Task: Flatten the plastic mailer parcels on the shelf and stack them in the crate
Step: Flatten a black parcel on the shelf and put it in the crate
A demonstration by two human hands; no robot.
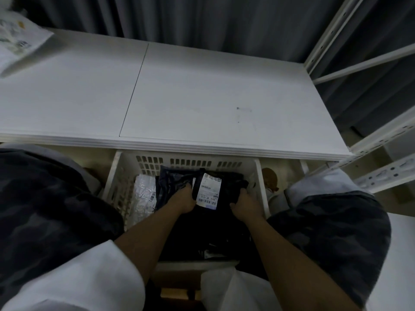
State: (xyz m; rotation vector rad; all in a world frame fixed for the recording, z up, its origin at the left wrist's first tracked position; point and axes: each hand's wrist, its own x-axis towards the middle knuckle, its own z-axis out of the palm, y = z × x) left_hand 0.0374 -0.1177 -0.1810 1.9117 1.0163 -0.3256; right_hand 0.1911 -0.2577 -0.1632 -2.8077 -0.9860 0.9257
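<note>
Both hands grip black mailer — white label.

Crate sits on floor below front edge of shelf, between the person's knees. In crate: labelled mailer on top of stack, left hand at its left edge, right hand at its right. Second mailer lies left of it. Another parcel on shelf, far left rear.
</note>
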